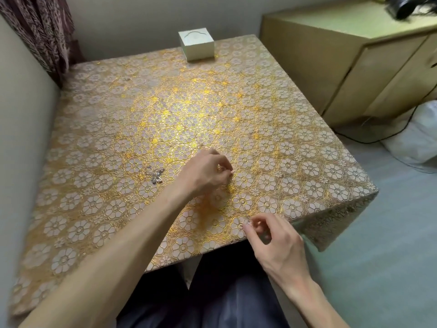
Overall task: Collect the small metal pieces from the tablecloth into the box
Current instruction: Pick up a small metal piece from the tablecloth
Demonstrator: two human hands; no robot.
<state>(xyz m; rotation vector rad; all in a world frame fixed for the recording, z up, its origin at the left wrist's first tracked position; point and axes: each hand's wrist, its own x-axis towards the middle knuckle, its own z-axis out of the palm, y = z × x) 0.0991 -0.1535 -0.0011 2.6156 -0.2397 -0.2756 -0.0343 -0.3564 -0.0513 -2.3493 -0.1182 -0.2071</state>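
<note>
Your right hand pinches a metal piece, left hand seemingly another; carry both firmly to the box, upper centre.

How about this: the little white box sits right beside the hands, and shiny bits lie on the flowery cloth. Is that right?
No. The head view shows the little white box at the far edge of the flowery cloth, away from the left hand and right hand. The shiny bits do lie on it.
</note>
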